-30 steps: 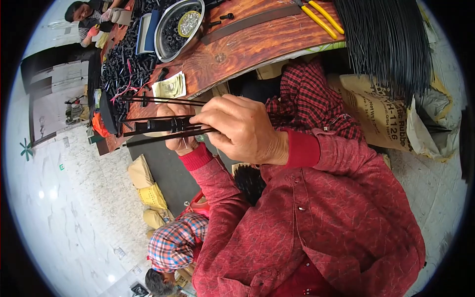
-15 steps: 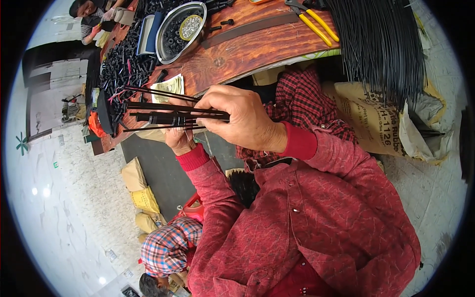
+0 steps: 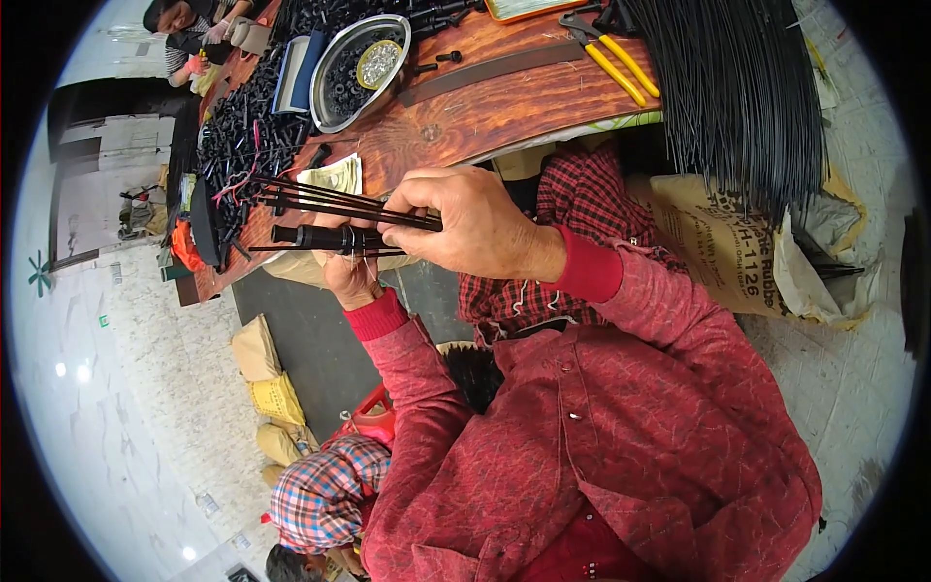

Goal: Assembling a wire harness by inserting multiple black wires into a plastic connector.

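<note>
R hand (image 3: 475, 228) pinches a fan of thin black rods (image 3: 330, 202); L hand (image 3: 351, 276) grips black tube hub (image 3: 325, 237) from below, above wooden bench (image 3: 465, 121) edge. Looks mid-assy: seating rods in hub. Next needs tip alignment, steady hub.

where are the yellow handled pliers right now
In the head view the yellow-handled pliers lie on the wooden table at upper right, between the metal bowl and the black rod bundle.
</note>
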Available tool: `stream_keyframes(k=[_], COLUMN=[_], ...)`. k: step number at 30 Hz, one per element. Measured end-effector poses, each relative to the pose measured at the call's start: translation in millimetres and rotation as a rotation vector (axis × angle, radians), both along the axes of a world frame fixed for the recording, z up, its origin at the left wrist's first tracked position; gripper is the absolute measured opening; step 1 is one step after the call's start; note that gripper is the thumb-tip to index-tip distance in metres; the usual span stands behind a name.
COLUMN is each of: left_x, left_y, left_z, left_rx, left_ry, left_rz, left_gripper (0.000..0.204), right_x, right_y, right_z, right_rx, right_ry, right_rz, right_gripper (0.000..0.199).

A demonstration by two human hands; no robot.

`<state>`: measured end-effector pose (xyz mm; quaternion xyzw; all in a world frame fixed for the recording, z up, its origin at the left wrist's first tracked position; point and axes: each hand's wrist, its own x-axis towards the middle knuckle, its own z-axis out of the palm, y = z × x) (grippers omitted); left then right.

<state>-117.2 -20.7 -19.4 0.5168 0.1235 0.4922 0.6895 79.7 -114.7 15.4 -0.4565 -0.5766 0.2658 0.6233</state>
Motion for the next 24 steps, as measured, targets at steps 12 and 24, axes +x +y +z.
stream_keyframes(k=[12, 24], left_x=[-15, 4], left_y=[6, -2], left_z=[-6, 5], left_rx=[0.044, 0.069], left_ry=[0.024, 0.044], left_rz=[0.018, 0.028], left_gripper=[0.046, 0.044], right_x=[-2, 1], right_y=[4, 7], right_z=[-2, -1], right_rx=[0.098, 0.171], right_ry=[-0.066, -0.069], right_rz=[-0.044, -0.041], right_gripper=[0.018, 0.017])
